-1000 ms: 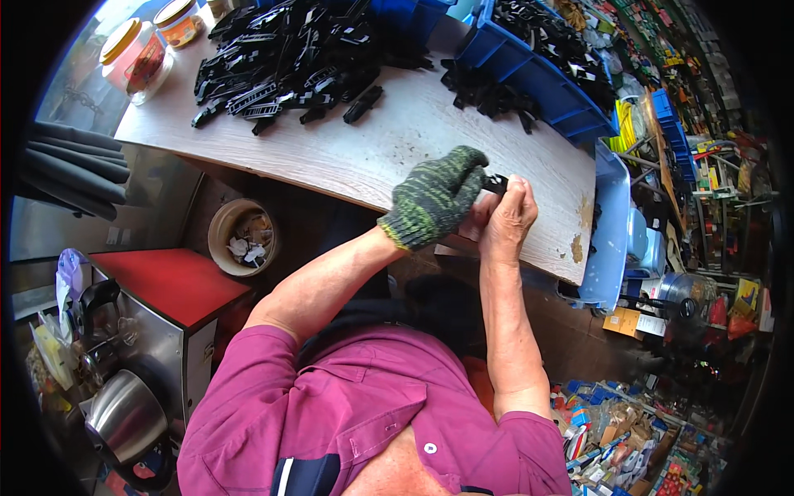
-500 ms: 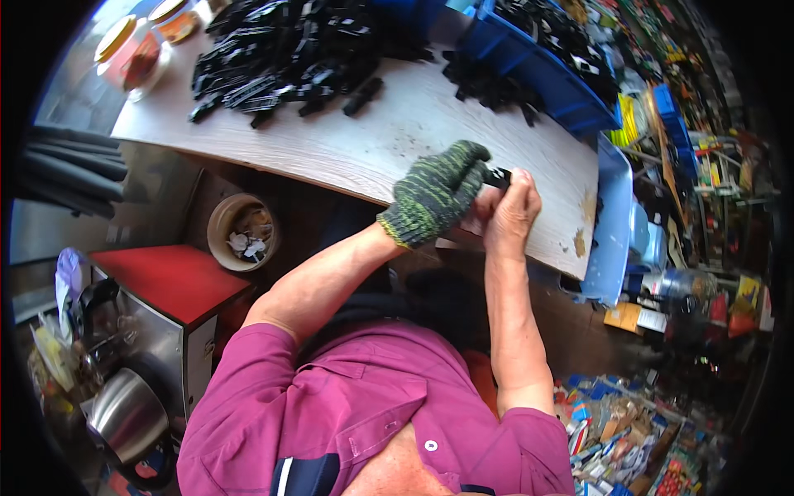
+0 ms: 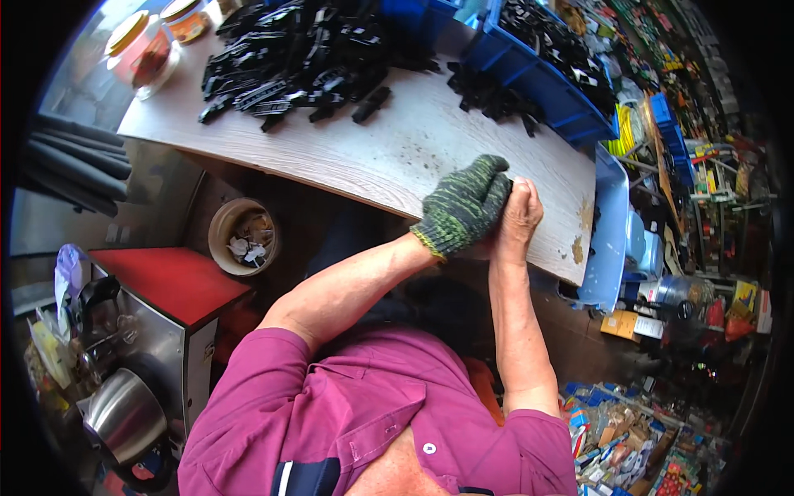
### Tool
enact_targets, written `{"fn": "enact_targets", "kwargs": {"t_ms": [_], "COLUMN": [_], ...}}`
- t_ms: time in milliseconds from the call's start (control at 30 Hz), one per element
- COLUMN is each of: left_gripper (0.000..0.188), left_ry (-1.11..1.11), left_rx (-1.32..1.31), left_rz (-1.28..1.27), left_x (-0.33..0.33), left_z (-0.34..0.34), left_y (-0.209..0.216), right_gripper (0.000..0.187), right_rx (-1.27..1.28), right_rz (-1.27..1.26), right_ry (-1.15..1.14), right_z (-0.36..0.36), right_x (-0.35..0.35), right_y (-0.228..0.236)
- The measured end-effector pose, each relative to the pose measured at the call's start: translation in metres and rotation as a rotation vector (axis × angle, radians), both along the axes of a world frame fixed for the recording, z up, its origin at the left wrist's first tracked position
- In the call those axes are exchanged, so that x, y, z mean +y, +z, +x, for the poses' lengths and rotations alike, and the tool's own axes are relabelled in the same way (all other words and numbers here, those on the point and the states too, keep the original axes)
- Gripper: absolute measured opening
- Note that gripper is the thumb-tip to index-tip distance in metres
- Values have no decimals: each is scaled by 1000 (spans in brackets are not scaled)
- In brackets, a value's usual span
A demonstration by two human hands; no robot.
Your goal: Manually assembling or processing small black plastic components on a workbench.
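Well, the gloved left hand (image 3: 466, 205) and the bare right hand (image 3: 519, 221) meet above the near edge of the table (image 3: 397, 132), fingers curled; what they grip, I can't tell from here. Black parts (image 3: 291, 68) lie heaped farther back, with more filling the blue bin (image 3: 529, 80).

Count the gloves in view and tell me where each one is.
1: a green-and-black knitted glove, worn on the left hand. The right hand is bare. Others could be hidden in the clutter at the lower right.
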State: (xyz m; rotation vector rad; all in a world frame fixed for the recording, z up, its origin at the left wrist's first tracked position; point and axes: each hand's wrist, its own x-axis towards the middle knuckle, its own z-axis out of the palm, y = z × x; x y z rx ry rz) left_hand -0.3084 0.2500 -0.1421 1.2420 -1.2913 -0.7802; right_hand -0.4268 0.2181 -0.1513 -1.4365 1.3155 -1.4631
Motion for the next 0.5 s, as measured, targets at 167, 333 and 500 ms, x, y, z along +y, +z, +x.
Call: {"fn": "enact_targets", "kwargs": {"t_ms": [167,333,500], "left_gripper": [35,36,25], "left_ry": [-102,464,625], "left_rx": [2,-695,-982], "left_rz": [24,-448,-279], "left_x": [10,35,33], "left_z": [24,145,250], "left_y": [5,14,-2], "right_gripper": [31,32,36], "right_rx": [-90,-326,-304], "right_rz": [50,237,210], "right_ry": [39,95,152], "right_z": [6,12,13], "right_x": [2,14,6], "right_y": [6,20,12]}}
